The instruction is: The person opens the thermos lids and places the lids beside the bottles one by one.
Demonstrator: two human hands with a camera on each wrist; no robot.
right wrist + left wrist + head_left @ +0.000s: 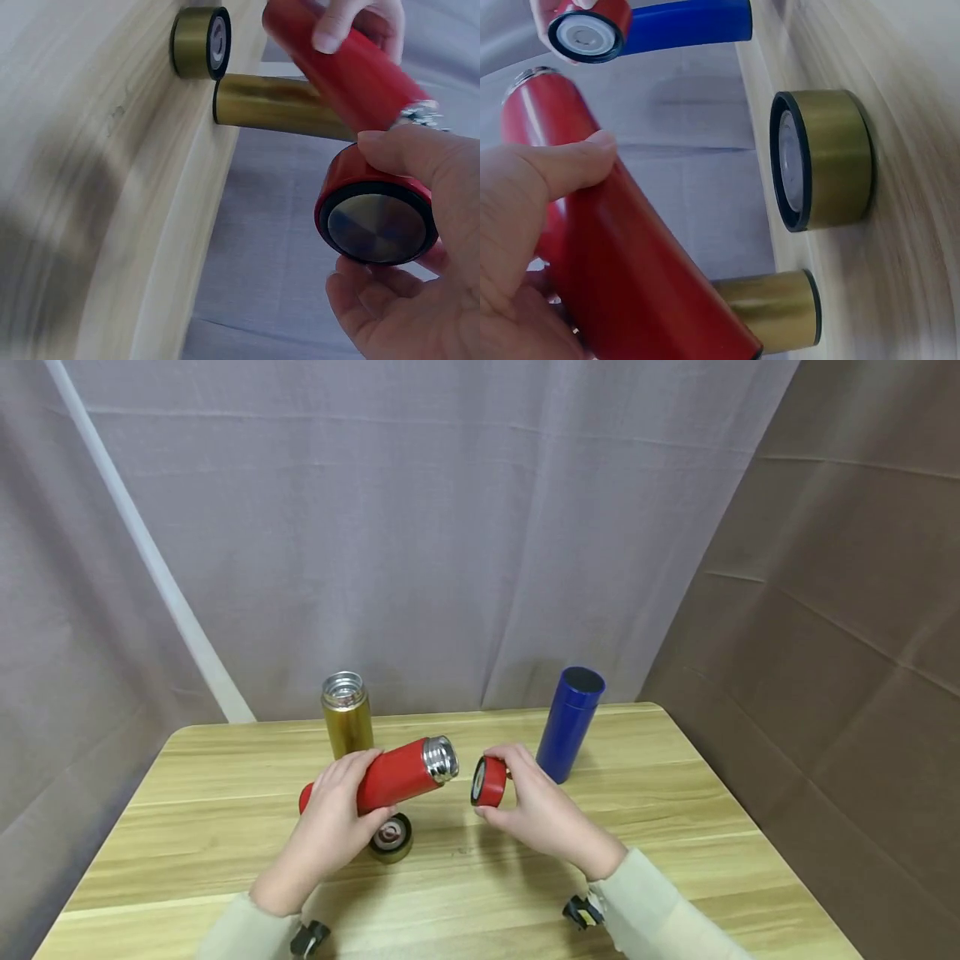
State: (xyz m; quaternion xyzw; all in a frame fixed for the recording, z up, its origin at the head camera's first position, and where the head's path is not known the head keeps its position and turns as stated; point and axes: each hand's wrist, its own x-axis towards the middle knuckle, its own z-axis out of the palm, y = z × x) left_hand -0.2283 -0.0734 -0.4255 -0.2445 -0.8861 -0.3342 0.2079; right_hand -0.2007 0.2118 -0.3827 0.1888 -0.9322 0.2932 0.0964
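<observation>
My left hand (335, 814) grips a red thermos bottle (397, 774) round its body, above the table. The bottle is tilted, its bare steel neck (440, 759) pointing right. Between thumb and fingers my right hand (543, 814) pinches the red lid (492, 782), its lined underside turned toward the bottle mouth. A small gap separates lid and neck in the head view. In the right wrist view the lid's shiny metal top (377, 228) shows. Below the bottle, a gold lid (391, 838) lies on the table with its inside up. Behind the left hand stands an uncapped gold thermos bottle (348, 718).
A blue thermos bottle (570, 727) with a dark top stands at the back right of the wooden table (675, 827). Grey curtains (420, 560) hang behind the table, and brown cloth (847, 610) hangs along the right side.
</observation>
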